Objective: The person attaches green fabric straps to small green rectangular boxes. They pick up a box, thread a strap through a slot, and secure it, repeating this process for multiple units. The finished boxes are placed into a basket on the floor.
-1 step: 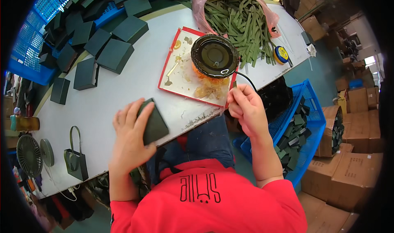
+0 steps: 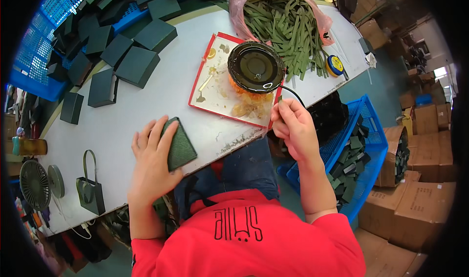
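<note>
My left hand (image 2: 155, 164) is closed around a small dark green box (image 2: 181, 147) with a grained surface, at the front edge of the table; the fingers cover its left side. My right hand (image 2: 296, 128) is in a pinch beside the red-rimmed board, and a short green tip of a strip (image 2: 280, 99) shows above the fingers. Just beyond it, a round black pan (image 2: 255, 67) of brownish liquid rests on the board (image 2: 199, 94), with amber glue-like crumbs (image 2: 249, 107) around its base. Many flat green strips (image 2: 288, 30) spill from a pink plastic bag (image 2: 239, 13).
Dark green boxes (image 2: 138, 66) crowd the far left near a blue crate (image 2: 36, 79). A small handled box (image 2: 90, 195) and a fan (image 2: 35, 184) stand at the left. A round blue-and-yellow tin (image 2: 334, 65) lies far right. Right of the table are a blue crate (image 2: 373, 145) of green pieces and cartons (image 2: 422, 203).
The box under my left hand has tilted, so that its grained face shows more, and the hand has shifted slightly left. My right hand has barely moved.
</note>
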`<state>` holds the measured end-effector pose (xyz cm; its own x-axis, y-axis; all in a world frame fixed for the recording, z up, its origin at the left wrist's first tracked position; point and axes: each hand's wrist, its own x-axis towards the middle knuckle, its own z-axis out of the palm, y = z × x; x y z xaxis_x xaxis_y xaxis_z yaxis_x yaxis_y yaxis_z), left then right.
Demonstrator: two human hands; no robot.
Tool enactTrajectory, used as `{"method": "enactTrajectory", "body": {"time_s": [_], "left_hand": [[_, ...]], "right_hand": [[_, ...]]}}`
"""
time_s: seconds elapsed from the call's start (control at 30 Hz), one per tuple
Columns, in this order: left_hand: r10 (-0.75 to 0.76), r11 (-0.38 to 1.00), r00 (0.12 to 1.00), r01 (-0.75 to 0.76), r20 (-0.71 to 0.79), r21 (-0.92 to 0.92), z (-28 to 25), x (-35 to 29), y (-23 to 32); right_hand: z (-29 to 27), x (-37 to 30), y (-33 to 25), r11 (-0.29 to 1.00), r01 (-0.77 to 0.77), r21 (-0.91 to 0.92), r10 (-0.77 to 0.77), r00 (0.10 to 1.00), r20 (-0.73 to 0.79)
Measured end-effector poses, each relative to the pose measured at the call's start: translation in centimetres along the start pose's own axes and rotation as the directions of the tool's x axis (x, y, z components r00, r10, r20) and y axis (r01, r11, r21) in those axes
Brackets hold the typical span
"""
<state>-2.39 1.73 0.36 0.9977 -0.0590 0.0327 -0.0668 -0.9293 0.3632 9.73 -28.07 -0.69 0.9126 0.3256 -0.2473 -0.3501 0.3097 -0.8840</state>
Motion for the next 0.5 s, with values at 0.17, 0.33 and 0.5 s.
{"method": "enactTrajectory", "body": {"time_s": [0.17, 0.33, 0.5], "left_hand": [[-0.064, 0.998, 0.997, 0.065, 0.039, -0.017, 0.0, -0.3, 0.1], [-0.079, 0.997, 0.997, 0.079, 0.016, -0.009, 0.4, -0.3, 0.1], [-0.109, 0.994, 0.994, 0.11, -0.014, 0.019, 0.9, 0.2, 0.9]], "right_hand": [[0.2, 1.5, -0.1, 0.997, 0.021, -0.075, -0.025, 0.998, -0.049], [0.2, 2.4, 0.0, 0.991, 0.019, -0.133, -0.032, 0.995, -0.093], [0.3, 2.8, 0.1, 0.99, 0.022, -0.14, -0.041, 0.99, -0.137]]}}
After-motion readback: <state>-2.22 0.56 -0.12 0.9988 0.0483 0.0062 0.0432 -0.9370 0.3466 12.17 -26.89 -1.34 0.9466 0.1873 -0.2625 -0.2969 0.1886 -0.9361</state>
